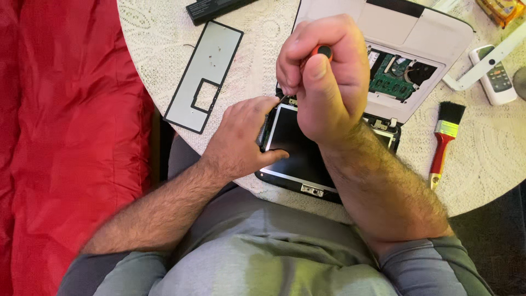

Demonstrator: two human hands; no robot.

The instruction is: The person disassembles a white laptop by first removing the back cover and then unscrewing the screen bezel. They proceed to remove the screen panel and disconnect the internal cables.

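Observation:
An opened laptop [422, 38] lies upside down on the round table, its green circuit board [392, 82] exposed. My right hand [326, 71] grips a screwdriver with a red and black handle [323, 52], held upright over the laptop's near left corner; the tip is hidden behind my fingers. My left hand [241, 137] rests on the left edge of a dark panel in a black frame [296, 151], thumb on its face, fingers at the corner by the screwdriver.
A flat grey cover plate with a cut-out [205, 74] lies at the left. A black battery [213, 8] is at the top. A red-handled brush [446, 140] and a white remote [493, 74] lie at the right. White lace tablecloth [263, 49]; red fabric [71, 137] beside the table.

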